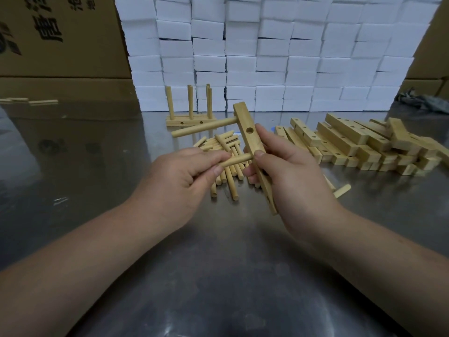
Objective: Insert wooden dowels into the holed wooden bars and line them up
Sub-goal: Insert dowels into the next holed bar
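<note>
**Grip and workpiece layout**

Right hand (pixel 289 176) grips the tilted holed bar (pixel 250 137) above the steel table (pixel 218 276); one fitted dowel (pixel 204 127) juts left from its far end. Left hand (pixel 179 181) pinches a second dowel (pixel 239 159) against the bar. Loose dowels (pixel 229 177) lie beneath; stacked bars (pixel 352 142) right.

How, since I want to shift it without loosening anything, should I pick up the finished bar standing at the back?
Probably by the finished bar itself: pinch its long sides between the upright dowels, coming from above. It lies flat on the table; pulling the dowels might unseat them.
</note>
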{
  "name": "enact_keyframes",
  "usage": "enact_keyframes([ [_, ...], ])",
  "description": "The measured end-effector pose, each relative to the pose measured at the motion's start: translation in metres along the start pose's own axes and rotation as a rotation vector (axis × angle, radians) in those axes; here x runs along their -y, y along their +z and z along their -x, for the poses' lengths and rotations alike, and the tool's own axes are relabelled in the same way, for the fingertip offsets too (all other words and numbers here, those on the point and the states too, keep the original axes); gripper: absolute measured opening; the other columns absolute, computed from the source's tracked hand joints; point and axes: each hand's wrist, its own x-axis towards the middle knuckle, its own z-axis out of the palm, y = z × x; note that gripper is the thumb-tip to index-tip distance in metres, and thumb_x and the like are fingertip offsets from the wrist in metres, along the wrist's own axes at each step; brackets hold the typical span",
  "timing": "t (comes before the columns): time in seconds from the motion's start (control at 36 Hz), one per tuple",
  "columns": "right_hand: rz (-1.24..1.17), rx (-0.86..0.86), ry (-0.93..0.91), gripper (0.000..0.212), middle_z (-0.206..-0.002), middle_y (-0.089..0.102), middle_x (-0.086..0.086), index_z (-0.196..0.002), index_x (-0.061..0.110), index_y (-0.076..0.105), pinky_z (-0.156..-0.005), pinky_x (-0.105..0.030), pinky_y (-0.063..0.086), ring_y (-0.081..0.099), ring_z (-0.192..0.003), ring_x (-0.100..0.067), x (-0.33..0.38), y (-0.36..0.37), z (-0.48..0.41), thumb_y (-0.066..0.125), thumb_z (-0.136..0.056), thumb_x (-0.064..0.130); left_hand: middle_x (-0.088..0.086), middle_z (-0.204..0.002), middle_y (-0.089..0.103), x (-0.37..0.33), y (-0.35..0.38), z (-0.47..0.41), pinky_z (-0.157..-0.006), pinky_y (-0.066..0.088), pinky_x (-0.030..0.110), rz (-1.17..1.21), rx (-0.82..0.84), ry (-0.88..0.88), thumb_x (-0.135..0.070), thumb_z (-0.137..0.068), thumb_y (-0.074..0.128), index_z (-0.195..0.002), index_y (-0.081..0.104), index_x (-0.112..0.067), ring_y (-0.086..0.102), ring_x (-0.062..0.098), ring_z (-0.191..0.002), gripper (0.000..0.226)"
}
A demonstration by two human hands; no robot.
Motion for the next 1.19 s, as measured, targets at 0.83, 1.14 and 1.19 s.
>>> enact_keyframes([
  [0.83, 0.024, -0.033, -0.051, 0.043, -0.070, 0.059, 0.011, -0.133, 0.026, 0.049, -0.061, -0.021, 0.047, 0.057, -0.061, -0.001, -0.001, 0.002, -0.003, 0.048, -0.094, 0.008, -0.015, -0.059, 0.063, -0.004, 0.001, -0.008, -0.044, 0.036, 0.008, 0.310, 0.015, -0.443, -0.032, -0.090, 0.049, -0.080, 0.067, -0.039, 0.045, -0.002, -0.044, 0.022],
  [1.14, -0.242, -0.345, 0.155, 0.042, -0.071, 0.065, -0.007, -0.139, 0.014, 0.039, -0.056, -0.022, 0.055, 0.061, -0.051, -0.010, 0.002, -0.021, -0.027, 0.039, -0.098, 0.010, -0.004, -0.109, 0.059, 0.039, -0.009, -0.012, -0.076, 0.043, 0.031, -0.488, 0.116, -0.672, -0.036, -0.088, 0.049, -0.107, 0.065, -0.037, 0.054, 0.021, -0.093, 0.024],
  [1.19, -0.242, -0.350, 0.163, 0.041, -0.076, 0.063, -0.007, -0.139, 0.014, 0.040, -0.055, -0.021, 0.055, 0.060, -0.048, -0.007, 0.001, -0.020, -0.028, 0.038, -0.098, 0.009, -0.002, -0.112, 0.056, 0.043, -0.007, -0.010, -0.082, 0.043, 0.032, -0.507, 0.189, -0.726, -0.037, -0.087, 0.053, -0.108, 0.063, -0.035, 0.053, 0.022, -0.099, 0.024],
])
